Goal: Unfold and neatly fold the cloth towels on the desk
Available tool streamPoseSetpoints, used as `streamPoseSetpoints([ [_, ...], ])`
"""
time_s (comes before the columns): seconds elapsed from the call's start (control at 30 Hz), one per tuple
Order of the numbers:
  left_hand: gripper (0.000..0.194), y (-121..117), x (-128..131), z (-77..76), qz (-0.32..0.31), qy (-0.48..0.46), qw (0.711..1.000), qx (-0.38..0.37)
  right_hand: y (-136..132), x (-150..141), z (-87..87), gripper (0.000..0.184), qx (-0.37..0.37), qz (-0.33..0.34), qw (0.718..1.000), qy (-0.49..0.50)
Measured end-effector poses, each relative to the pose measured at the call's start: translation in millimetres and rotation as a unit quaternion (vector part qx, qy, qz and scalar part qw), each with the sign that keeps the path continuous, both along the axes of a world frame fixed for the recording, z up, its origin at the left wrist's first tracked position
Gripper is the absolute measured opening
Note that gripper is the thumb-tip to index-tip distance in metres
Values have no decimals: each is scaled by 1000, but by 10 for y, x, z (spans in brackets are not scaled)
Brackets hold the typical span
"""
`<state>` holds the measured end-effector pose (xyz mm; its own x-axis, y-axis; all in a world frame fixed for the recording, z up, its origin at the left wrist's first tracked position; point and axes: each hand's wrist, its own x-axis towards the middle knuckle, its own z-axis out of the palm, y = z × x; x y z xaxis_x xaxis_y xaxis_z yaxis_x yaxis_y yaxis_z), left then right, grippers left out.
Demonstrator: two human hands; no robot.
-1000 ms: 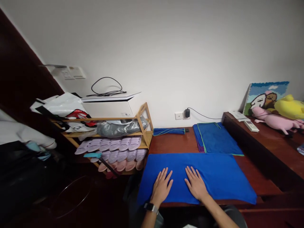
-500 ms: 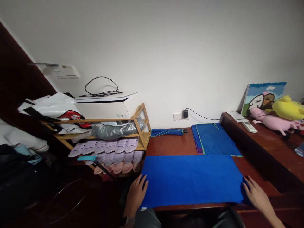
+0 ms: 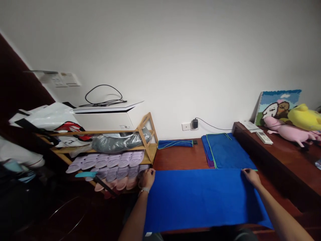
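Note:
A large blue towel point(image 3: 203, 199) lies spread flat on the dark wooden table point(image 3: 180, 157) in front of me. My left hand point(image 3: 147, 178) is closed on the towel's far left corner, with a watch on that wrist. My right hand point(image 3: 251, 176) pinches the far right corner. Both arms reach forward along the towel's two short sides.
A stack of folded blue towels point(image 3: 227, 150) and a rolled blue towel point(image 3: 175, 144) lie behind it near the wall socket point(image 3: 190, 126). A wooden shoe rack point(image 3: 112, 157) with slippers stands at left. Plush toys point(image 3: 298, 125) and a remote point(image 3: 265, 137) sit on the raised ledge at right.
My hands left the middle of the towel, slid out to its near edges, then moved up to the two far corners and closed on them.

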<state>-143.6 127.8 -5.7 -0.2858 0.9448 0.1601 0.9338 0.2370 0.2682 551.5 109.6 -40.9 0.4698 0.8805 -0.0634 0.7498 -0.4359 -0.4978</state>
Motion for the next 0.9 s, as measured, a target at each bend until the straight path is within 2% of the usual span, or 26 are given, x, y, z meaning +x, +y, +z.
streamPoseSetpoints([
  [0.13,26,-15,13,-13,0,6,1000,0,28,102,11,31,11,0,1000,7],
  [0.27,29,39,9,43,5,8,1000,12,132,137,49,31,59,8,998,5],
  [0.47,30,114,66,123,0,22,999,37,209,-25,30,37,106,-9,994,-22],
  [0.53,35,67,134,116,-15,29,998,49,150,-213,-9,44,123,-10,992,-41],
  [0.6,41,-32,258,80,-45,34,997,61,33,-528,-68,50,152,22,986,-66],
  [0.7,42,-238,544,-35,-149,40,985,78,-209,-1206,-173,57,186,174,961,-103],
  [0.8,48,-418,803,-184,-259,50,962,76,-392,-1850,-226,62,139,295,938,-119],
  [0.87,54,-474,870,-266,-264,54,962,40,-418,-2064,-212,64,87,316,936,-129],
  [0.9,55,-481,869,-297,-255,54,965,18,-404,-2079,-199,65,63,313,938,-136],
])
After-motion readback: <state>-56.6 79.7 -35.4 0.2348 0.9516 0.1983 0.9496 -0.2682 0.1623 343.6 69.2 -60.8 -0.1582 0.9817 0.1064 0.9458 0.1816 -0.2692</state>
